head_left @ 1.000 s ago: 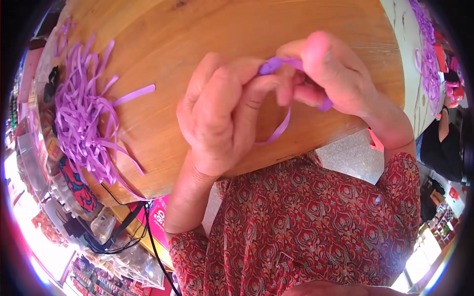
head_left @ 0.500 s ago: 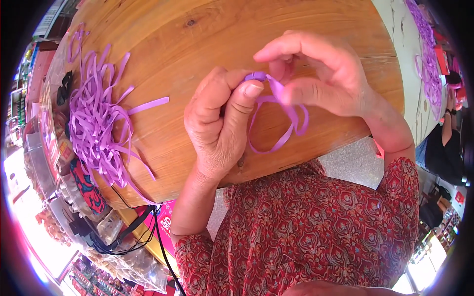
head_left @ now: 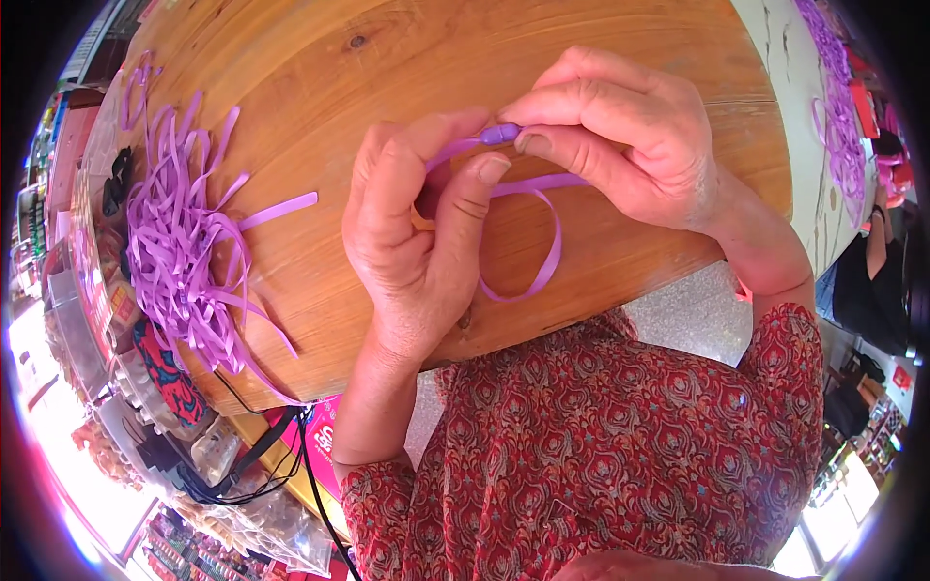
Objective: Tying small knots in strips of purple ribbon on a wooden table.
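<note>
A small purple clasp [head_left: 500, 134] sits between my hands above the table, with a purple ribbon [head_left: 455, 149] running from it. My right hand [head_left: 630, 136] pinches the clasp's right end between thumb and fingertips. Ribbon from the clasp's left end stretches into my left hand [head_left: 412, 208], whose lower fingers are curled round it, partly hidden. The left thumb and index finger stand apart beside the clasp, off it. Below my hands a ribbon loop [head_left: 552, 247] hangs over the wood, part of it passing behind the left thumb.
A tangled heap of purple ribbons [head_left: 184, 242] lies at the left of the wooden table [head_left: 387, 77]. Bags, packages and black cables [head_left: 304, 426] crowd its left side. More purple ribbons [head_left: 841, 116] lie on a white marbled surface [head_left: 775, 58] at right, near another person [head_left: 867, 290].
My left thumb and index finger have parted from the clasp, and the hand shifted slightly left. My right hand has closed on the clasp's right end. Ribbon now shows on its left.
</note>
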`<action>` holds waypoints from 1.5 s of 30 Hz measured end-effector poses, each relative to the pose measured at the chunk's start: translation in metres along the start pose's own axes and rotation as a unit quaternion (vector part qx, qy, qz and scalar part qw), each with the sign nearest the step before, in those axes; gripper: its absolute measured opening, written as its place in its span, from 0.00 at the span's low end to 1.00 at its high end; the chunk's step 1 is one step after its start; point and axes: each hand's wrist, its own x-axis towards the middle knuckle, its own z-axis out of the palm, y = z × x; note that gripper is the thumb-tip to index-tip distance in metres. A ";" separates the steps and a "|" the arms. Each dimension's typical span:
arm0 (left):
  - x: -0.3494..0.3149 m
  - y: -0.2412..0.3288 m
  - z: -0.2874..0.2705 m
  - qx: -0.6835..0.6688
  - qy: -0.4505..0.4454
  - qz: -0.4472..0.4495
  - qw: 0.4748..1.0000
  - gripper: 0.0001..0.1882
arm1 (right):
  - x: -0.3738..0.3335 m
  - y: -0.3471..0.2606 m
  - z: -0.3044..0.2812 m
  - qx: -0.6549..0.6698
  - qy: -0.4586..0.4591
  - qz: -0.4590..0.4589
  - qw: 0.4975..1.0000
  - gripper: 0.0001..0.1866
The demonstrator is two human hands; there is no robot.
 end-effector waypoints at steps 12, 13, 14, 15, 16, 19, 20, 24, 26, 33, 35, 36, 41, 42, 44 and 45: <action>0.004 -0.002 -0.003 0.158 0.003 0.158 0.975 0.12 | 0.002 -0.003 -0.004 0.062 -0.054 0.044 0.996 0.05; 0.004 -0.002 -0.001 0.158 0.003 0.157 0.975 0.12 | 0.002 -0.006 -0.005 0.058 -0.063 0.052 0.995 0.05; 0.003 -0.001 0.002 0.145 0.028 0.156 0.977 0.12 | 0.002 -0.007 -0.006 0.054 -0.073 0.060 0.994 0.05; 0.002 -0.001 0.003 0.132 0.052 0.154 0.978 0.12 | 0.002 -0.007 -0.005 0.054 -0.073 0.061 0.994 0.05; 0.003 -0.001 0.002 0.132 0.052 0.154 0.978 0.12 | 0.002 -0.005 -0.004 0.052 -0.070 0.051 0.995 0.05; 0.004 -0.002 -0.003 0.242 0.000 0.223 0.944 0.12 | 0.003 -0.005 -0.004 0.054 -0.072 0.048 0.995 0.05; 0.004 -0.002 -0.003 0.239 -0.006 0.226 0.944 0.12 | 0.003 -0.005 -0.004 0.057 -0.077 0.054 0.994 0.05; 0.004 0.002 -0.001 0.190 -0.019 0.179 0.965 0.10 | 0.002 -0.002 -0.003 0.049 -0.066 0.035 0.996 0.05; 0.005 0.003 -0.002 0.168 -0.020 0.170 0.971 0.10 | 0.002 -0.002 -0.004 0.008 -0.061 0.012 0.998 0.05; 0.006 0.004 -0.002 0.150 -0.033 0.155 0.976 0.10 | 0.002 -0.003 -0.003 0.029 -0.043 0.011 0.999 0.05; 0.005 0.002 -0.001 0.124 -0.027 0.138 0.982 0.09 | 0.001 -0.003 -0.004 0.026 -0.048 0.030 0.998 0.06; 0.005 0.001 0.000 0.099 -0.021 0.122 0.987 0.09 | 0.001 -0.002 -0.003 0.026 -0.048 0.031 0.998 0.06; 0.002 0.000 -0.003 0.065 -0.037 0.065 0.995 0.08 | 0.003 -0.002 -0.002 -0.056 -0.003 -0.016 0.998 0.11; 0.001 0.001 -0.004 0.061 -0.042 0.041 0.996 0.07 | 0.003 -0.001 -0.002 -0.056 -0.004 -0.016 0.998 0.11; 0.002 0.005 -0.003 0.031 -0.046 0.016 0.998 0.06 | 0.001 0.001 -0.002 -0.053 -0.018 -0.053 0.997 0.15; 0.002 0.005 -0.003 0.001 -0.050 -0.009 0.999 0.05 | 0.001 0.002 -0.003 -0.054 -0.018 -0.052 0.997 0.15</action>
